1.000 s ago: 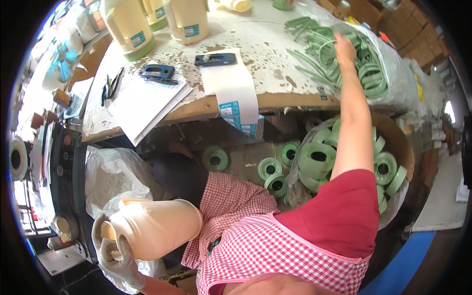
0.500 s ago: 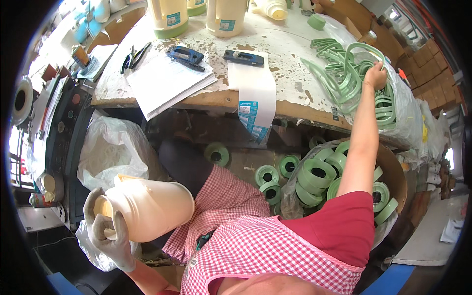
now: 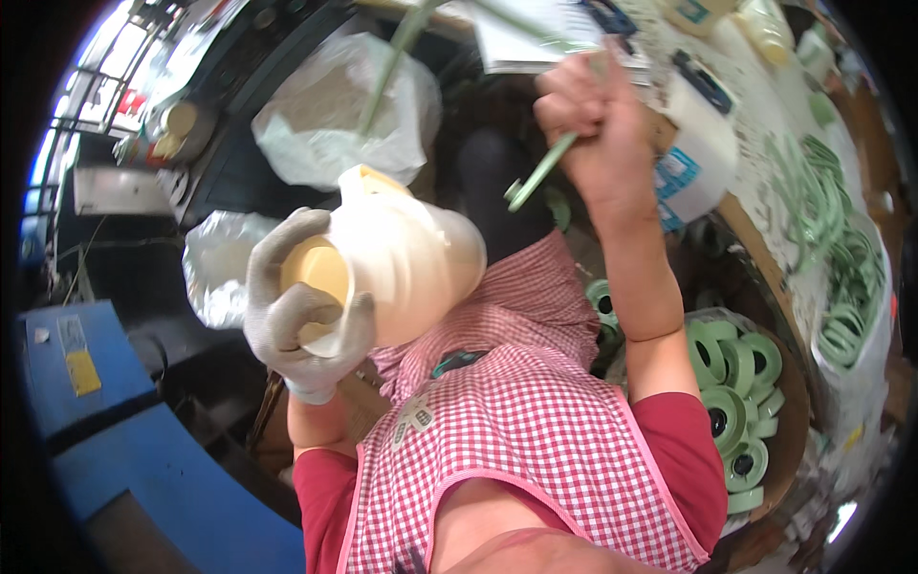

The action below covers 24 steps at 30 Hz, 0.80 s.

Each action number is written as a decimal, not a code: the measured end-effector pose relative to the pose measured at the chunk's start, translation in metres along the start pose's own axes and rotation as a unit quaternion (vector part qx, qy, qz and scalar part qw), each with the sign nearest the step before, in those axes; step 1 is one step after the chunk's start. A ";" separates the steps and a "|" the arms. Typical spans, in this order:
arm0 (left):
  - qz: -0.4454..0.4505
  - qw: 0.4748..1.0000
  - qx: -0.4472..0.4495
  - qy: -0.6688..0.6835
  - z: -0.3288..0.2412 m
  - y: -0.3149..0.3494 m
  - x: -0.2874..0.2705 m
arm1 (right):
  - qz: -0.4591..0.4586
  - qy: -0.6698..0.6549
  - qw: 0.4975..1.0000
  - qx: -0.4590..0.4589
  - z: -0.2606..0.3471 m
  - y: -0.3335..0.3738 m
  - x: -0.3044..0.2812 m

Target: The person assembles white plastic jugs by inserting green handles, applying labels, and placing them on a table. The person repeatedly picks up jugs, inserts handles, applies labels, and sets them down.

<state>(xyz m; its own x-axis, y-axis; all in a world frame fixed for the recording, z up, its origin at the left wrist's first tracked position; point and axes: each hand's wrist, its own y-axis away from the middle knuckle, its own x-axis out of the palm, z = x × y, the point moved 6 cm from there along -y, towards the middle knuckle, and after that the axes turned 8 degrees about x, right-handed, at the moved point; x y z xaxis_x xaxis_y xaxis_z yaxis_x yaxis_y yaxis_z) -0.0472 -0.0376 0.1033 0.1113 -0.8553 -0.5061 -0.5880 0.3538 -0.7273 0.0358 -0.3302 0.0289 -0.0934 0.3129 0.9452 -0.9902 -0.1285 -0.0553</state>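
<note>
My left hand [image 3: 298, 337], in a grey knit glove, grips the rim of a cream plastic jug [image 3: 426, 263]. The jug lies on its side over my lap, its mouth toward the glove and its base toward my right. Bare and closed, my right hand [image 3: 601, 124] is raised in front of me around a long, bent, light-green plastic strip [image 3: 543, 175]. One end with a small knob sticks out below the fist. The rest loops up and left, blurred, and partly leaves the upper edge of the view.
More green strips [image 3: 813, 201] are heaped on the worn white table at right. Below stands a lined carton of green rings [image 3: 727, 421]. A clear plastic bag [image 3: 335, 105] sits ahead of the jug. Papers [image 3: 516, 38] and a label strip [image 3: 677, 172] overhang the table edge; blue panels [image 3: 182, 478] stand at lower left.
My right hand has come from the heap on the table to in front of me, carrying a green strip. The view has swung left; my left hand still holds the jug.
</note>
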 end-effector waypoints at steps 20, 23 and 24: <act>0.106 0.994 0.022 0.014 -0.016 0.005 0.011 | -0.054 0.340 0.938 0.027 -0.118 -0.001 0.032; 0.020 0.996 -0.045 0.072 0.011 0.003 0.008 | -0.084 0.312 0.929 0.178 -0.122 -0.008 0.023; -0.057 0.990 -0.102 0.080 0.029 0.009 0.004 | -0.104 0.330 0.920 0.184 -0.121 -0.005 0.018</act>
<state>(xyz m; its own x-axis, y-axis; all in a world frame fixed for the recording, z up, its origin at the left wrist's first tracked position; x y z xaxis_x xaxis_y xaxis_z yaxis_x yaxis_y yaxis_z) -0.0293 -0.0267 0.0813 0.0678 -0.9400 -0.3344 -0.7299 0.1818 -0.6589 0.0263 -0.2098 0.0072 -0.0692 0.8540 0.5156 -0.9030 -0.2733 0.3315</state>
